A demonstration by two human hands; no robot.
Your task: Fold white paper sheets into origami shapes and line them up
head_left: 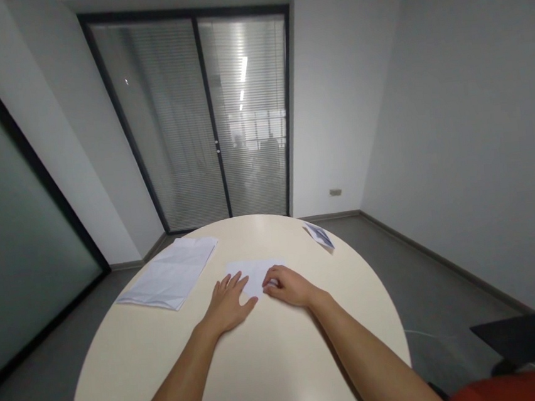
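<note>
A small white sheet of paper [255, 278] lies on the round cream table [264, 358] in front of me. My left hand [228, 300] rests flat with its fingers spread, the fingertips on the left part of the sheet. Over the sheet's right part, my right hand [289, 285] is curled, thumb and fingers drawn together in a pinch at the paper. The right fingers partly cover the sheet's lower right corner, so the exact grip is hard to make out.
A stack of larger white paper [173, 272] lies at the table's left edge. At the far right edge sits a folded paper with dark printing [319, 236]. A red and black chair [517, 387] stands at lower right. Beyond the table is a glass partition with blinds [181, 139].
</note>
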